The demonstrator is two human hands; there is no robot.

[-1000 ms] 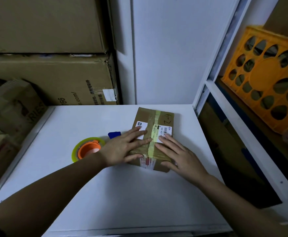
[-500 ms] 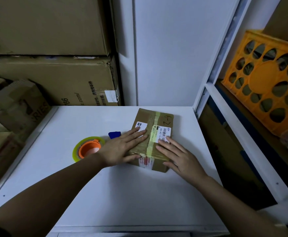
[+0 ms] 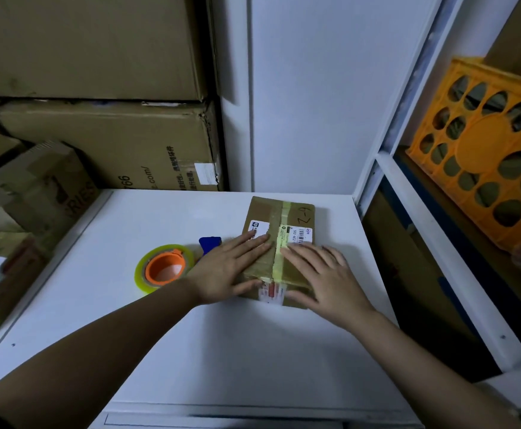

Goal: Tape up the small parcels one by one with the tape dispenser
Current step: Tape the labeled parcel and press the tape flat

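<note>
Both hands flat, fingers straight, on top of small brown cardboard parcel point(image 3: 279, 243) w/ yellowish tape strip down its middle: left hand point(image 3: 226, 270) left of strip, right hand point(image 3: 322, 275) right of it. Parcel sits on white table point(image 3: 222, 351), right-centre. Tape dispenser w/ orange core & blue handle point(image 3: 164, 267) just left of left hand. Big cardboard boxes point(image 3: 107, 144) stacked at back left; orange plastic crate point(image 3: 485, 150) on shelf, right.

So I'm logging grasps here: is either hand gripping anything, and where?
No grip. The left hand and right hand press flat on the parcel top, either side of its tape strip.
</note>
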